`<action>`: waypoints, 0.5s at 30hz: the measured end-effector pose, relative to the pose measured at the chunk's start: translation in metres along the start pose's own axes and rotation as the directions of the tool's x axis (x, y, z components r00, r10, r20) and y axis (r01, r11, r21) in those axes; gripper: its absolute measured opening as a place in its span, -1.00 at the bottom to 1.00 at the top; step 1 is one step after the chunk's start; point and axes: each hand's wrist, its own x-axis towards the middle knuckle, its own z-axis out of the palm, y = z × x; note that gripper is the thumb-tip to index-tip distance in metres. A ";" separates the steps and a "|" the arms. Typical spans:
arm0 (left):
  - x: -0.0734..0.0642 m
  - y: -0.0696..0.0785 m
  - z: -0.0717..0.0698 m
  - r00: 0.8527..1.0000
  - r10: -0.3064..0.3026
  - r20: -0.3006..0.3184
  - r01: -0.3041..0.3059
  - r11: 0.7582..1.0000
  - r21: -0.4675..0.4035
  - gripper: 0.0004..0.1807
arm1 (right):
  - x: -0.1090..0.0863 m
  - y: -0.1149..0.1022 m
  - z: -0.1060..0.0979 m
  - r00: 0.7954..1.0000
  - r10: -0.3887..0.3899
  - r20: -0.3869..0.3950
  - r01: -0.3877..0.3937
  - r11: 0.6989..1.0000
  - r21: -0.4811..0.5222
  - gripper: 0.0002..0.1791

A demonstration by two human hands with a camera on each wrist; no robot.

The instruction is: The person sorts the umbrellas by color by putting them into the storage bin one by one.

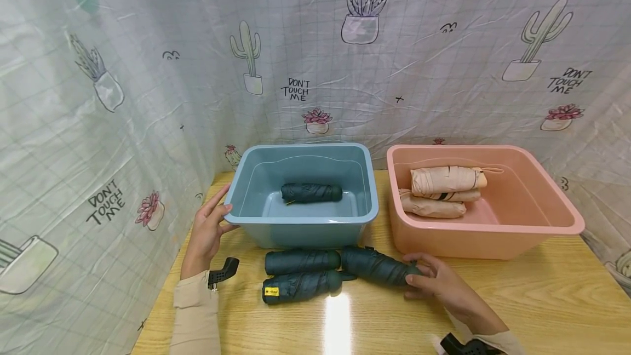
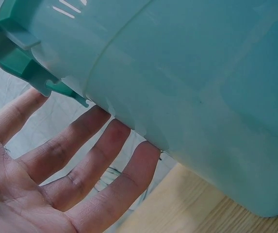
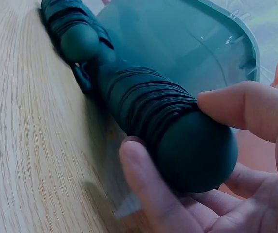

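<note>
My left hand [image 1: 207, 232] is at the left end of a blue plastic bin [image 1: 300, 220]. Its spread fingers [image 2: 141, 162] touch the outer wall, and the thumb is at the rim. With my right hand [image 1: 434, 278] I grip the rounded handle end of a folded dark green umbrella [image 1: 372, 264], which lies at a slant on the table. In the right wrist view, thumb and fingers surround that handle [image 3: 197, 153]. Two similar folded umbrellas, an upper one [image 1: 298, 262] and a lower one with a yellow label [image 1: 300, 287], lie to its left. Another dark umbrella [image 1: 311, 192] is inside the blue bin.
A pink bin [image 1: 488, 228] stands right of the blue one, holding several folded beige umbrellas [image 1: 443, 179]. Both bins stand on a wooden table [image 1: 384, 322]. A cactus-printed curtain [image 1: 419, 81] hangs behind them and along the sides.
</note>
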 end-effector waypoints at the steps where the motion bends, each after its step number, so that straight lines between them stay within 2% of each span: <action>1: 0.000 0.000 0.000 1.000 0.005 0.003 -0.005 1.000 -0.006 -0.39 | 0.000 0.000 0.000 1.000 0.000 -0.005 0.000 1.000 0.007 -0.55; 4: 0.000 0.000 -0.001 1.000 0.016 0.011 -0.016 1.000 -0.020 -0.39 | 0.001 0.001 0.001 0.999 -0.010 -0.037 0.011 1.000 0.025 -0.66; 8: 0.000 0.000 -0.001 1.000 0.016 0.013 -0.015 1.000 -0.020 -0.38 | 0.003 0.001 0.002 0.996 -0.034 -0.082 0.037 0.998 0.043 -0.72; 12: 0.001 0.000 -0.001 1.000 0.010 0.007 -0.010 1.000 -0.015 -0.37 | 0.002 -0.002 0.002 0.994 -0.038 -0.098 0.044 0.997 0.059 -0.73; 15: 0.002 -0.001 -0.001 1.000 0.006 0.006 -0.006 1.000 -0.013 -0.38 | -0.001 -0.005 0.001 0.996 -0.046 -0.080 0.052 0.996 0.073 -0.72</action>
